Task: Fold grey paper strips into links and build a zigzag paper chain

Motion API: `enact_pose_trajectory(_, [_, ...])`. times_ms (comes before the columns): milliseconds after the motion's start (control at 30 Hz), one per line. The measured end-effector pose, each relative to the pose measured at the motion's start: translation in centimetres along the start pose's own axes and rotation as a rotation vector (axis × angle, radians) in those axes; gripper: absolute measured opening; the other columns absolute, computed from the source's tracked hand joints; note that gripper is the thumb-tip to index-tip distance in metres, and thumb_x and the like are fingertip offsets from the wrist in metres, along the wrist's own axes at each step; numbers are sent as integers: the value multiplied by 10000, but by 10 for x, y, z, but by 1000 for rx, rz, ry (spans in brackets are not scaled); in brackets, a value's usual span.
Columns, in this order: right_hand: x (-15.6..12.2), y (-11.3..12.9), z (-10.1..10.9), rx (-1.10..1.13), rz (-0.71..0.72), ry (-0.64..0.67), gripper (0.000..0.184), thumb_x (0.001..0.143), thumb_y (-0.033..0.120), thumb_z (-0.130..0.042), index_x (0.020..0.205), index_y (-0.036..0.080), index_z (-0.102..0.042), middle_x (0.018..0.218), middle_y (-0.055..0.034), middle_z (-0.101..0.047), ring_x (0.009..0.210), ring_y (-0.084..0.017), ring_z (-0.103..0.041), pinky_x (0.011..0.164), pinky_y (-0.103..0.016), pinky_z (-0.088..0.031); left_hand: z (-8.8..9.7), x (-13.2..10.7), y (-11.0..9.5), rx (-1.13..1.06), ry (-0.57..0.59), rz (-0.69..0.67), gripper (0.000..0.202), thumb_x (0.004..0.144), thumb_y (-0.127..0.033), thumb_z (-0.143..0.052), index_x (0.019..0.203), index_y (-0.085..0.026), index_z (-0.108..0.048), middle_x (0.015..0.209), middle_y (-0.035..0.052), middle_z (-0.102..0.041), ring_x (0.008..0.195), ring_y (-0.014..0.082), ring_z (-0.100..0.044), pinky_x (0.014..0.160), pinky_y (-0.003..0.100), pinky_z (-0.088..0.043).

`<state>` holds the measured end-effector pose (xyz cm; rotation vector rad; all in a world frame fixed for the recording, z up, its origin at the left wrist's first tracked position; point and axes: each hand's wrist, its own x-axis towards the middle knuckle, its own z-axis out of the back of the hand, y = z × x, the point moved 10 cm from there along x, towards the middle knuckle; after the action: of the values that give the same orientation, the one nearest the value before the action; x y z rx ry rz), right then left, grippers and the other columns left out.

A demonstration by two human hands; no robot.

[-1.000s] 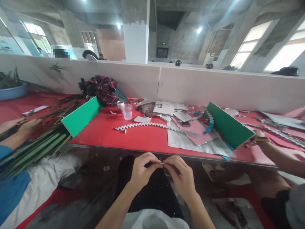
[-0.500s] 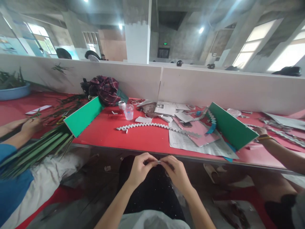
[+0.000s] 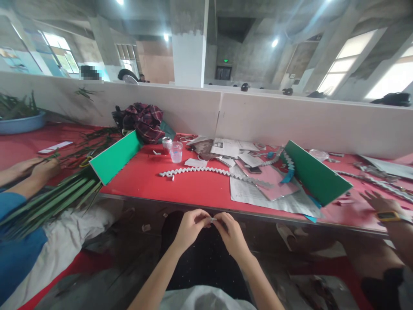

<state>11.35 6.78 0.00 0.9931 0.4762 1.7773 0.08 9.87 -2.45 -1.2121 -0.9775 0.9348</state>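
Over my lap, just below the table's front edge, my left hand (image 3: pixel 192 226) and my right hand (image 3: pixel 227 228) meet at the fingertips. Both pinch a small folded strip of paper (image 3: pixel 212 219), pale and mostly covered by the fingers. Beyond them on the red table (image 3: pixel 145 178) lies a long zigzag chain of folded paper (image 3: pixel 200 169), its right end resting over printed sheets (image 3: pixel 240 193). A small loose paper piece (image 3: pixel 173 177) sits by the chain's left end.
Green dividers (image 3: pixel 118 157) stand left and right (image 3: pixel 318 174). Behind the chain are a plastic cup (image 3: pixel 176 153), a can (image 3: pixel 167 143), papers (image 3: pixel 226 147) and plaid cloth (image 3: pixel 145 120). A co-worker at left handles long green leaves (image 3: pixel 54 200); another co-worker's hand (image 3: pixel 377 200) is at right.
My hands stay together on the paper strip, with slight finger movement. The right co-worker's hand has moved away from the green divider and now spreads over the table. The view shifts slightly.
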Motion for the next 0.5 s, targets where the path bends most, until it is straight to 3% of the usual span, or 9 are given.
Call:
enact_pose_trajectory(167, [-2, 1, 7, -66, -6, -12, 167, 879, 172, -469, 756, 186, -581, 750, -31, -606, 744, -172, -547, 682, -280, -440, -9, -2, -7, 27, 65, 2, 211, 762, -338, -611, 768, -136, -670, 703, 46, -675, 674, 180, -640, 669, 278, -500])
enact_pose_trajectory(300, [-6, -9, 3, 7, -76, 50, 185, 896, 252, -463, 839, 198, -630, 823, -42, -645, 791, -182, -585, 716, -286, -463, -10, 0, 3, 68, 115, 15, 201, 780, -314, -575, 804, -134, -663, 718, 49, -676, 696, 184, -642, 669, 281, -500])
enact_pose_trajectory(400, [-11, -21, 0, 58, -139, 79, 214, 893, 297, -472, 989, 209, -641, 945, -59, -657, 860, -186, -606, 778, -284, -473, 1, 8, 23, 125, 135, 68, 198, 772, -286, -560, 828, -128, -666, 767, 66, -695, 695, 187, -654, 678, 287, -508])
enact_pose_trajectory(500, [-14, -31, 4, 68, -190, 51, 236, 894, 323, -464, 981, 213, -655, 958, -56, -664, 836, -181, -614, 772, -274, -474, 22, 28, 32, 234, 135, 87, 212, 771, -267, -539, 862, -125, -668, 775, 74, -704, 674, 186, -661, 653, 282, -512])
